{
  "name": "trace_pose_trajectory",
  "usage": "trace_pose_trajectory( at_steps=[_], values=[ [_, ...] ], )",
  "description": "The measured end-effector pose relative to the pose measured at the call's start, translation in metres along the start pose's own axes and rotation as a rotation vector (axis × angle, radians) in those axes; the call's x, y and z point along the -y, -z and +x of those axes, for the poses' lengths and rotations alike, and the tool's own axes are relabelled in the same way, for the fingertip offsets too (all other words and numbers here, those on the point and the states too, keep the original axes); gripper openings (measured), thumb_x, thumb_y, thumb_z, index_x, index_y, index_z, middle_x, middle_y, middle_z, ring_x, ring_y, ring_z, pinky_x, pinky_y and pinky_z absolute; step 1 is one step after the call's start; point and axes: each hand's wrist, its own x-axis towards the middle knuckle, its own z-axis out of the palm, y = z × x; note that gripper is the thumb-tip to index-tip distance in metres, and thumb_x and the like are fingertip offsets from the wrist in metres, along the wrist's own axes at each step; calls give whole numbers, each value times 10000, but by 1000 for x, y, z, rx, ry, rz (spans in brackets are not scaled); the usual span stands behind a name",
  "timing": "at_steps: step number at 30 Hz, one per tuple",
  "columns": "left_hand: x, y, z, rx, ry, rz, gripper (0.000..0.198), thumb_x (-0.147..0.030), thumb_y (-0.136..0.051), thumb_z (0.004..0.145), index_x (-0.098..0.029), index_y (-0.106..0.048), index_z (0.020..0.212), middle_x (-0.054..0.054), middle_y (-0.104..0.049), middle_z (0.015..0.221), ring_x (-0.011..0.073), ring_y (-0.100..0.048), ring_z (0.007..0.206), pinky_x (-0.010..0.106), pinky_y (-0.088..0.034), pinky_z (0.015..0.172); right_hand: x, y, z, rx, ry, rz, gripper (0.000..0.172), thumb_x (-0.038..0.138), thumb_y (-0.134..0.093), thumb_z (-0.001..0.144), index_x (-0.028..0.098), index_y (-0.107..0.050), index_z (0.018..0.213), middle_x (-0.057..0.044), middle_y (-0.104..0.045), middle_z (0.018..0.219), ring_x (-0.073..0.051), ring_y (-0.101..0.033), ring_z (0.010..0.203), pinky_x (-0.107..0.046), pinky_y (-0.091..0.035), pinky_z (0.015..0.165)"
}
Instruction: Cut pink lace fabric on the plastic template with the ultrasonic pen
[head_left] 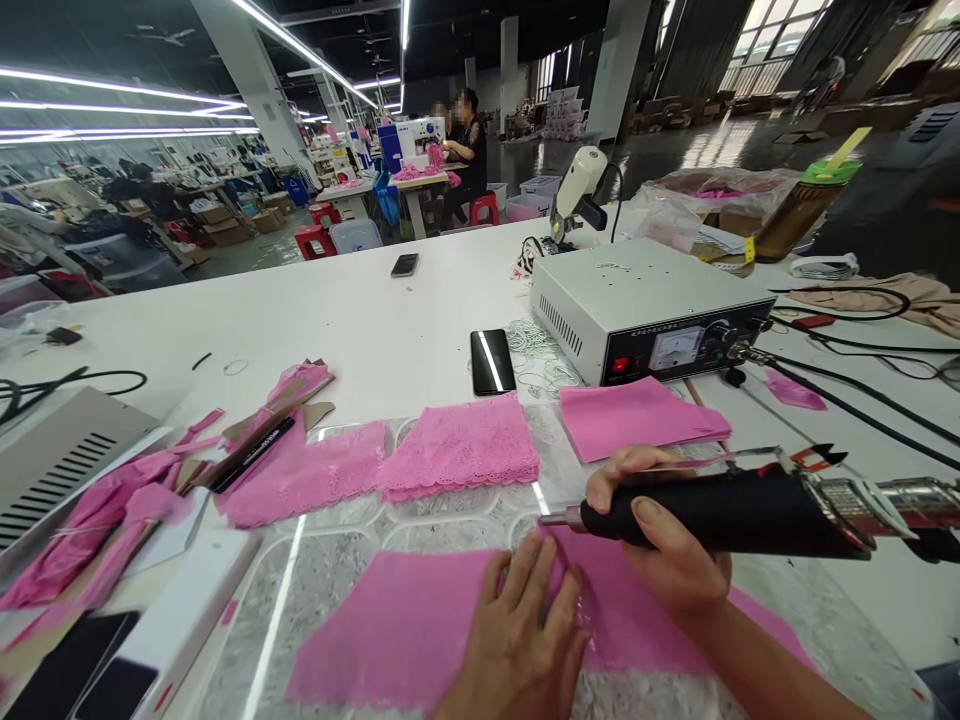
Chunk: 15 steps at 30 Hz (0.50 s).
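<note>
My left hand [521,625] lies with its fingers stretched out, pressing on a pink fabric piece [405,620] spread on a clear-topped, grey-patterned mat [277,590]. In my right hand [675,560] is a black handheld ultrasonic welder [720,510]. Its metal tip [559,519] meets the pink fabric just beyond my left fingertips. A slim metal tool with red and black ends [819,457] rests along the welder's top; its kind is hard to make out. Behind my hands sit a stack of pink lace pieces [461,450] and a stack of plain pink fabric [637,415].
A grey control box [652,300] with a dial and cables stands at back right, a phone [493,362] beside it. Pink scraps [112,520], a black pen [253,455] and a white box [187,600] lie left. Farther off, people sit at a sewing machine [412,142].
</note>
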Motion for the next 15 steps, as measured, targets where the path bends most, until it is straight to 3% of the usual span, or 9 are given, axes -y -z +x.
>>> trace_pose_trajectory(
  at_steps=[15],
  values=[
    [0,4,1,38,-6,29,357,-313,-376,1023,-176,-662,1186,98,-653,1292,259,-542,1256,411,-415,950,-1,1,0,34,16,-20,128,323,-643,828,238,-622,922,0,-534,832,-149,-591,631,-321,-509,598]
  ],
)
